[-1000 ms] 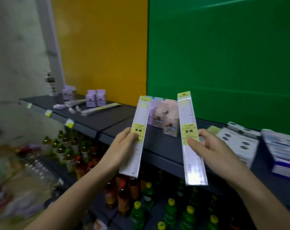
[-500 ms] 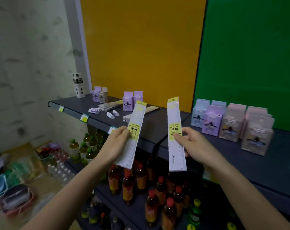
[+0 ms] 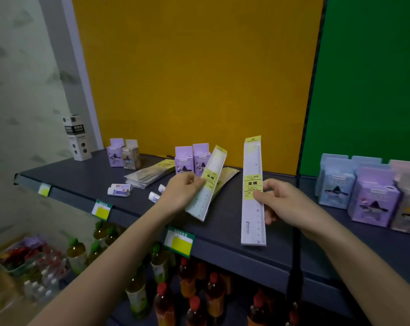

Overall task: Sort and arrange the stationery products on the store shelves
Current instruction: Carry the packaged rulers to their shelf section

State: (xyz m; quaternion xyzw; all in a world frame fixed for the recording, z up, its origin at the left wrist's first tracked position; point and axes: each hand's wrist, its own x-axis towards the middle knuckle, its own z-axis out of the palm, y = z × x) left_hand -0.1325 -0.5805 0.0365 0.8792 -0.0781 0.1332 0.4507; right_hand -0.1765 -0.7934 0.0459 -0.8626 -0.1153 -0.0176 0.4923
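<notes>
Shelf (image 3: 81, 175) first, the dark top one. That's where both packs want to end up, I'd say.

Which hand is closer to putting one down?

The left hand (image 3: 180, 191), by my reckoning. It reaches in over the shelf, thumb and fingers pinching the left ruler pack (image 3: 209, 182) about the middle. The right hand (image 3: 283, 203) sits at 3 o'clock from it, nearer the front edge. It pinches the right ruler pack (image 3: 253, 191), which stands straight up, 12 to 6.

And the left one, how does it lie?

Tilted, top towards 1 o'clock, foot towards 7.

Where do its mates lie?

There's a flat stack (image 3: 150, 174) of the same packs on the shelf at 10 o'clock from the left hand, long axis 8 to 2. A second stack (image 3: 229, 176) pokes out right behind the left ruler pack, running nearly the same line as the pack does. Whether the two touch I can't tell from here.

So that second one is the easy drop?

I'd think so: barely any turn needed, just lower it flat. The far stack would ask for a swing towards 2 o'clock.

Anything in the way?

The purple boxes (image 3: 192, 158) stand at 12 o'clock from the left hand, against the yellow wall. Some small tubes (image 3: 119, 190) lie loose at 9 o'clock, so a careless knuckle could roll them.
</notes>
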